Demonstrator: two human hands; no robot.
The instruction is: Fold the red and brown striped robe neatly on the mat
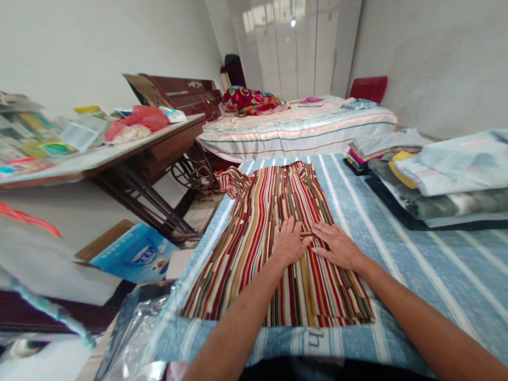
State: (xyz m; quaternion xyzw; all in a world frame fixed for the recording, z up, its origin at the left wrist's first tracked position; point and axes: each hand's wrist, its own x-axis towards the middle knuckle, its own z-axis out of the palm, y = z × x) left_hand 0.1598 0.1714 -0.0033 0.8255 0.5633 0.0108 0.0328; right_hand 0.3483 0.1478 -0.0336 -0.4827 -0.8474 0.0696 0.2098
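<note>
Both hands r flat on a stripy garment rn, palms down, fingers a bit spread. My left hand (290,242) is pressed on it about mid-width, thumb pointing over to the other side. My right hand (338,246) is just beside it, fingertips aimed at the left one, small gap b/w them w/ a little crease of cloth showing there. No grip on either side tbh, both r unclenched & just resting on the fabric.

The striped garment (254,233) (red, tan, cream, dark brown) is spread lengthwise on a blue sheet w/ white stripes (349,201), nearer the sheet's left edge than its right. Hem's near the front edge, w/ a printed letter "h" (316,338) on the sheet b/w the two. Top end reaches up toward the far edge, & a bunched sleeve (234,181) sits right at the far left corner.

Other stuff fyi: over toward the right edge there's a big pile of folded clothes (456,203), pale blue piece on top, dark one at the bottom. Smaller pile (383,144) is just behind it, close to the far edge. Past that edge is a bed w/ a pinkish cover (301,124), red floral bundle (250,100) at its left side. Off the left edge: a table (146,142) w/ a red plastic bag (148,117) near its right end, & a blue box (135,256) below.
</note>
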